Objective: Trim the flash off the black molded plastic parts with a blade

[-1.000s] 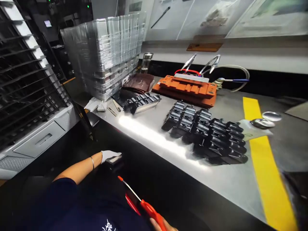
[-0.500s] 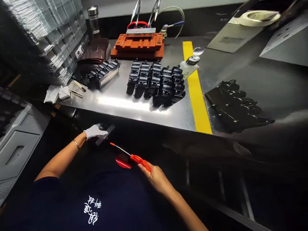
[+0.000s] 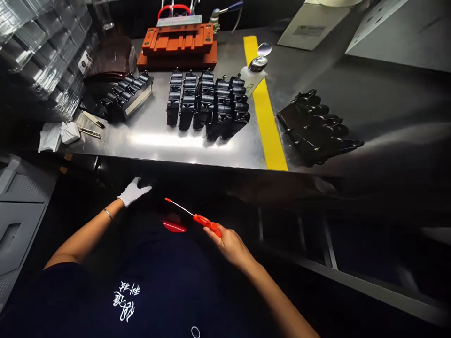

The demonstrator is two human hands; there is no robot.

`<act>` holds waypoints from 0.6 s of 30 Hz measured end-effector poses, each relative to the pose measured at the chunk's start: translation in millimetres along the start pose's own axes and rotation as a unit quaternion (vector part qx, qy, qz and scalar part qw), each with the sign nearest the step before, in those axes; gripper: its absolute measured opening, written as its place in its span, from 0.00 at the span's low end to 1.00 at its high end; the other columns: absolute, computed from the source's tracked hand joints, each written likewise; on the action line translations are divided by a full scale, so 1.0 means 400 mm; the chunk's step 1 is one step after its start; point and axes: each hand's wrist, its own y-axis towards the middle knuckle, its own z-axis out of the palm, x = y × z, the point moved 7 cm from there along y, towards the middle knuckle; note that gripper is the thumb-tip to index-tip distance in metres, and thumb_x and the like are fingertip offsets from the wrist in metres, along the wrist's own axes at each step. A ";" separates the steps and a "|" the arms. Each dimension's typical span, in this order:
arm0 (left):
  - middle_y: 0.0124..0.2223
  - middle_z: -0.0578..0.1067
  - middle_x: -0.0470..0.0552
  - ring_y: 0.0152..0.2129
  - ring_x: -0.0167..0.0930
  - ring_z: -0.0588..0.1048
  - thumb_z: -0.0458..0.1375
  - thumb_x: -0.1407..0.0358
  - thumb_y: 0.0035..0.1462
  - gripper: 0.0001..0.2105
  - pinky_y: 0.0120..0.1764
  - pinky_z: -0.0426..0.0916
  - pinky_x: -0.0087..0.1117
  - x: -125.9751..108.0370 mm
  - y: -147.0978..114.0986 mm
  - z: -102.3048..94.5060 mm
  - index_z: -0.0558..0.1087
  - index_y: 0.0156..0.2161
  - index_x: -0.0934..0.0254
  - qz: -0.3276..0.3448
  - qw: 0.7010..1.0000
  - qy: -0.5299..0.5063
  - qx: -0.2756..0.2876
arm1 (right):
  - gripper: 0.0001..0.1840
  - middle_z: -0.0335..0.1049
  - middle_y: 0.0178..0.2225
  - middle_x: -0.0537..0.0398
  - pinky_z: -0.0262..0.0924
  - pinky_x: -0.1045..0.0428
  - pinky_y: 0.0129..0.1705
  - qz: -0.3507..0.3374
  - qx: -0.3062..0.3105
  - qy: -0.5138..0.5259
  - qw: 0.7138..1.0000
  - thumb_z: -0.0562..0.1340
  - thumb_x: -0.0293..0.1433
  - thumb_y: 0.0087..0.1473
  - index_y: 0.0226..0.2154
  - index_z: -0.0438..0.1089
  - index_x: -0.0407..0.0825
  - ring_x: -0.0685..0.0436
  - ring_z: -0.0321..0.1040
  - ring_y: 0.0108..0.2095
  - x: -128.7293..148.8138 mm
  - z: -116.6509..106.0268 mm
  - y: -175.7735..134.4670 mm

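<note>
My left hand point(image 3: 134, 191), in a white glove with the thumb apart from the fingers, is closed around a black part that barely shows against the dark background below the table edge. My bare right hand point(image 3: 227, 240) grips the red handle of an air blow gun point(image 3: 204, 221). Its thin metal nozzle ends in a red tip, which points up and left toward the gloved hand without touching it. Below the nozzle is a red curved shape point(image 3: 174, 226) that I cannot make out. On the metal table point(image 3: 151, 148) stand several black ribbed parts point(image 3: 207, 103) in a row.
More black ribbed parts point(image 3: 127, 96) lie left, near tweezers point(image 3: 89, 132) and a white cloth point(image 3: 50, 137). Clear plastic trays point(image 3: 45, 51) are stacked at the far left. An orange fixture point(image 3: 178, 44) stands behind. Right are a white bottle point(image 3: 253, 77), yellow tape point(image 3: 266, 122) and another black part point(image 3: 313, 126).
The view has shifted, so the table's things sit further left and higher. The part in my left hand has turned and its flat face no longer shows. My right hand still holds the air blow gun.
</note>
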 end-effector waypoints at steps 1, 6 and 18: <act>0.54 0.72 0.63 0.54 0.43 0.69 0.62 0.55 0.50 0.26 0.55 0.61 0.40 0.001 0.010 0.004 0.67 0.52 0.66 -0.011 1.000 0.004 -0.026 | 0.26 0.71 0.23 0.56 0.55 0.53 0.29 -0.006 0.008 -0.014 1.000 0.47 0.53 0.59 0.37 0.69 0.52 0.42 0.71 0.28 0.017 0.014 -0.004; 0.54 0.73 0.63 0.52 0.44 0.71 0.58 0.48 0.52 0.28 0.52 0.64 0.38 -0.012 0.035 0.046 0.67 0.53 0.66 -0.029 0.997 0.031 -0.060 | 0.25 0.74 0.27 0.52 0.54 0.52 0.31 -0.022 0.031 -0.110 0.993 0.47 0.51 0.62 0.35 0.67 0.50 0.40 0.73 0.31 0.088 0.065 -0.007; 0.55 0.73 0.59 0.52 0.44 0.71 0.59 0.46 0.49 0.32 0.52 0.64 0.38 -0.039 -0.024 0.051 0.67 0.56 0.62 -0.004 0.995 0.101 0.025 | 0.26 0.76 0.29 0.51 0.55 0.53 0.30 0.052 -0.014 -0.105 0.993 0.46 0.51 0.62 0.38 0.67 0.50 0.40 0.74 0.33 0.058 0.011 0.018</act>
